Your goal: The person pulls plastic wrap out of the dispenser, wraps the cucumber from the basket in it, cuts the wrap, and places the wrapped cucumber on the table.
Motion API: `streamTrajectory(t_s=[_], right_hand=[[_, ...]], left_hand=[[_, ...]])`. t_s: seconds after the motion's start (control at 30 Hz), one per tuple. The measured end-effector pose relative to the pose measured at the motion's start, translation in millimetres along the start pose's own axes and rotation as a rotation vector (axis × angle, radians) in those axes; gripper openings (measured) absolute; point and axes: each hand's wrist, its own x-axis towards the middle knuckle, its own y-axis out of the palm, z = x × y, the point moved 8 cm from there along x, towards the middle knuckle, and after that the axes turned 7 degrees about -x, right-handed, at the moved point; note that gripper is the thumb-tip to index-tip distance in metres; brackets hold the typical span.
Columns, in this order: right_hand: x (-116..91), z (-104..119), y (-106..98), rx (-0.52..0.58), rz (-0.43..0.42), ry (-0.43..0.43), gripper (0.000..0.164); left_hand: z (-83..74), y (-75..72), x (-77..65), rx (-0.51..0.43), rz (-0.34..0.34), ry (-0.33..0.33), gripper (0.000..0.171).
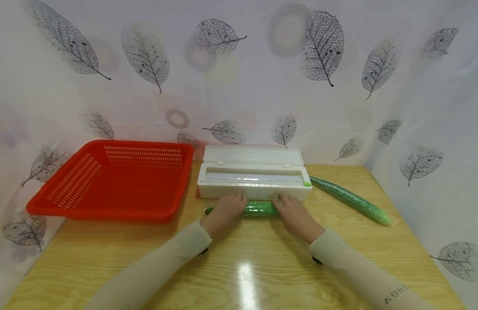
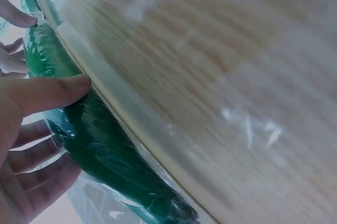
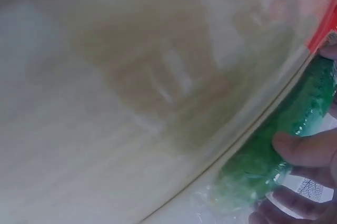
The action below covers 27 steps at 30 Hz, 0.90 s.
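A green cucumber (image 1: 260, 209) wrapped in clear plastic film lies crosswise in front of a white cling film box (image 1: 256, 191). My left hand (image 1: 227, 209) holds its left part, thumb (image 2: 63, 91) on the near side and fingers on the far side. Its right part is gripped the same way by my right hand (image 1: 297, 216), whose thumb (image 3: 303, 149) presses on the film. Loose film shows around the cucumber's ends (image 2: 108, 145) in the wrist views. The box lid stands raised, and a film roll (image 1: 254, 177) shows inside.
To the left sits a red plastic basket (image 1: 119, 214) with slotted walls. A second cucumber (image 1: 351, 200), shiny as if film-wrapped, lies slanted right of the box. Behind the wooden table (image 1: 208, 275) hangs a leaf-patterned sheet (image 1: 246, 86).
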Motion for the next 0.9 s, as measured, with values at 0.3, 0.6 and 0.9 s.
streamTrajectory(t_s=[0.3,0.6,0.9], right_hand=[[-6,3,-5,-0.093,-0.081,-0.029,0.033],[-1,2,-7,-0.144,-0.093,-0.019,0.025],[2,0,-7,-0.124,-0.113,0.003,0.019]], left_hand=[[-0.1,-9.4,-6.2,-0.158,0.052,-0.042,0.031],[4.7,-4.8,-3.4,-0.198,0.125,-0.1,0.029],[4.1,1.1,4.0,-0.065,0.1,-0.04,0.022]])
